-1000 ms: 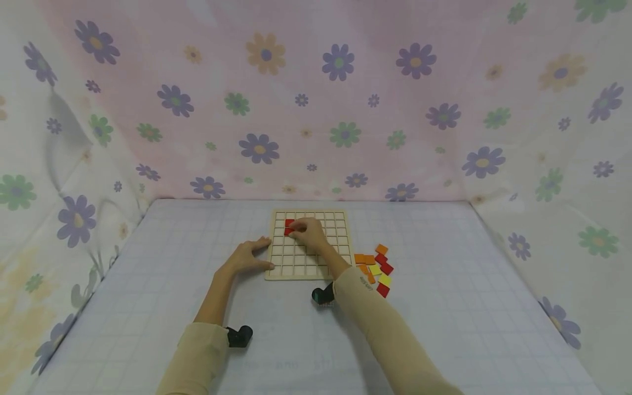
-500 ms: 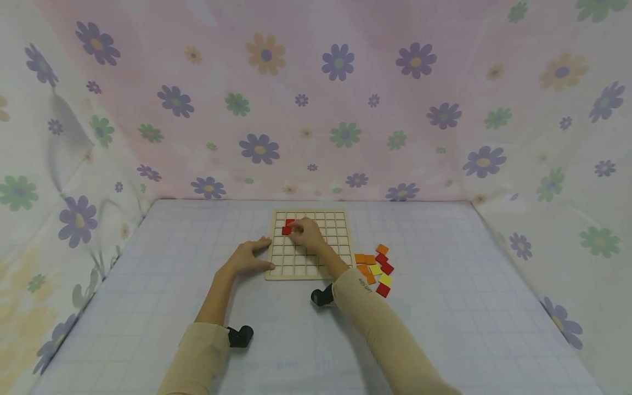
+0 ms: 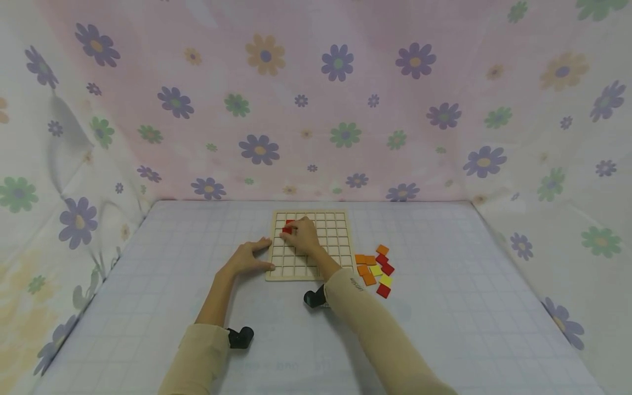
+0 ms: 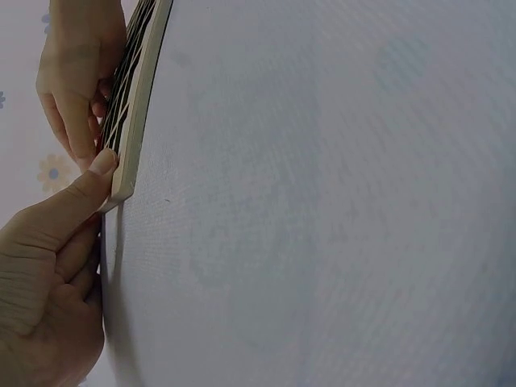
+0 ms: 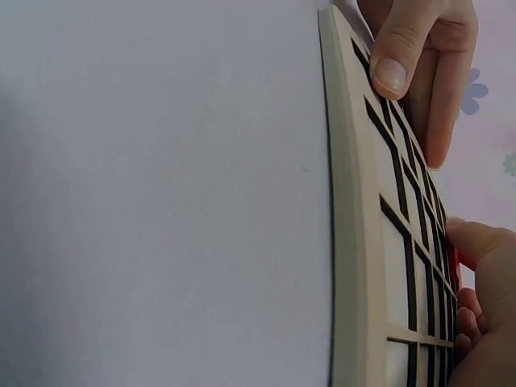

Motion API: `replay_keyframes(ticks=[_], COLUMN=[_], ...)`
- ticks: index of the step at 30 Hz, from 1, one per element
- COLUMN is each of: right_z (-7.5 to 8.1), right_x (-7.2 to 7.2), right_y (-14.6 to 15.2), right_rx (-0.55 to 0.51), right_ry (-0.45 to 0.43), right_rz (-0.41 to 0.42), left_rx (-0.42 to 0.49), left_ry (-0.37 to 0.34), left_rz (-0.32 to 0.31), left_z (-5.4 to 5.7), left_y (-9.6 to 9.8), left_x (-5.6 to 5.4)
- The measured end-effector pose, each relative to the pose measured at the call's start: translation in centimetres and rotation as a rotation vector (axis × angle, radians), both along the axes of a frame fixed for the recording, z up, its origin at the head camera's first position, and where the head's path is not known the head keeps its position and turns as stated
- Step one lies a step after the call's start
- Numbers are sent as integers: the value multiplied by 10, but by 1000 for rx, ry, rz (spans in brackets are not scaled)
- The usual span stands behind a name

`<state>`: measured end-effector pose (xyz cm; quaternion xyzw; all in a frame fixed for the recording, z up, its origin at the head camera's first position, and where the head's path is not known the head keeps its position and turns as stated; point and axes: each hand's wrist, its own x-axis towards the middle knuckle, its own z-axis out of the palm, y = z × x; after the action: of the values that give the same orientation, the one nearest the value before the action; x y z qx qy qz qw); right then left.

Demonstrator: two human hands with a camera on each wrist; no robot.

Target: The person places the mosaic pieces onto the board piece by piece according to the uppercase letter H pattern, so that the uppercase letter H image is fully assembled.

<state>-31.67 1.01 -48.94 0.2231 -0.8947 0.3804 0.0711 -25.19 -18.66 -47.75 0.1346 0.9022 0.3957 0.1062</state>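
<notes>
A pale wooden board point(image 3: 336, 237) with a grid of square cells lies on the table. In its upper left part sit two red square tiles, one behind the other. My right hand point(image 3: 305, 237) reaches over the board and pinches the nearer red tile point(image 3: 287, 230) between thumb and fingers, covering part of it. The farther red tile point(image 3: 290, 222) shows just beyond the fingertips. At the board's left edge rests my left hand point(image 3: 245, 258), thumb and forefinger spread. Its thumb point(image 4: 102, 163) presses on the board's near corner in the left wrist view.
Right of the board lies a loose group of square tiles: several orange tiles point(image 3: 369, 278), yellow tiles point(image 3: 385, 281) and red tiles point(image 3: 383, 291). A floral cloth point(image 3: 326, 109) stands behind and at both sides of the white table cover point(image 3: 469, 307).
My right hand has turned and shifted slightly left, its thumb moving to the near side of the nearer red tile. That tile has slid a little left. My left hand stays in place.
</notes>
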Motion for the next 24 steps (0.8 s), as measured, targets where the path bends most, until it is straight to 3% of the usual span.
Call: replay_keyframes(ticks=[2, 8, 9, 15, 24], right_z=[-8, -8, 1, 4, 13], right_x=[-7, -9, -2, 3, 22], right_y=[1, 6, 6, 17, 72], right_rx=[-32, -81, -74, -115, -237], right_ry=[17, -38, -76, -141, -143], right_rz=[12, 33, 24, 21, 92], left_rx=[-8, -13, -11, -3, -5], left_ry=[1, -5, -9, -7, 14], left_rz=[0, 10, 12, 11, 10], left_z=[0, 2, 2, 0, 2], left_y=[0, 1, 1, 1, 2], left_x=[0, 0, 0, 1, 3])
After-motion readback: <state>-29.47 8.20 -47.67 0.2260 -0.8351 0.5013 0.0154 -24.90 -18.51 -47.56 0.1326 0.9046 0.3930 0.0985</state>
